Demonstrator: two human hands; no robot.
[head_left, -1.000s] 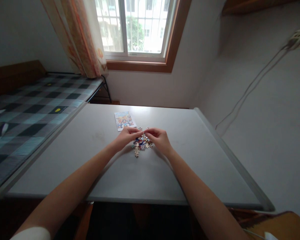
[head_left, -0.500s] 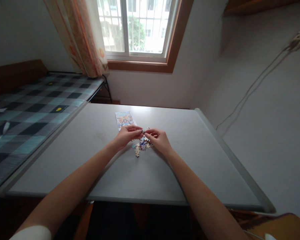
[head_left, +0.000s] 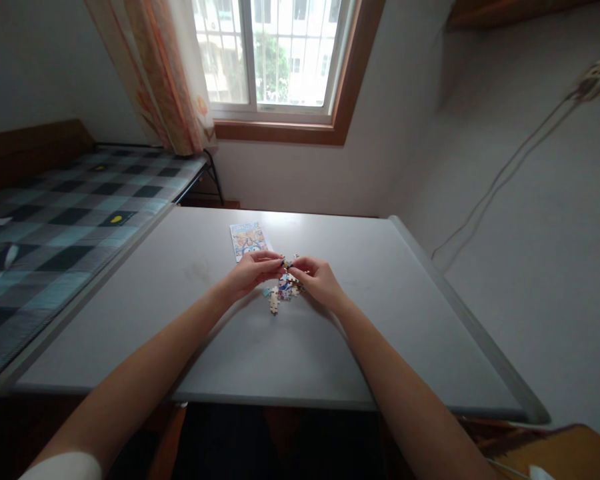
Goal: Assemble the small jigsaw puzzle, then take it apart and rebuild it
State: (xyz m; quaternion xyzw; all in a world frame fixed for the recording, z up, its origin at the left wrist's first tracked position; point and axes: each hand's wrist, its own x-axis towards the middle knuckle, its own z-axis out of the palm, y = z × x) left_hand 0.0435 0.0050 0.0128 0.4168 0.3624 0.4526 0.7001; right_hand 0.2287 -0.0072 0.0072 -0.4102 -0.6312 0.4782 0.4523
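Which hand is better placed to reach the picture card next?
Left, probably. The left hand lies just short of the picture card; the right hand sits beyond the puzzle pieces and would cross over them. Both grips pinch a small piece.

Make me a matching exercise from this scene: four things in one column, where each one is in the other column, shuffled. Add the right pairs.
Things
1. picture card
2. heap of puzzle pieces
3. single puzzle piece
4. curtain

Places
A. pinched between the fingertips of the left hand and the right hand
B. on the table, under both hands
C. flat on the table, just beyond the left hand
D. hanging at the left side of the window

Pairs: 1-C, 2-B, 3-A, 4-D
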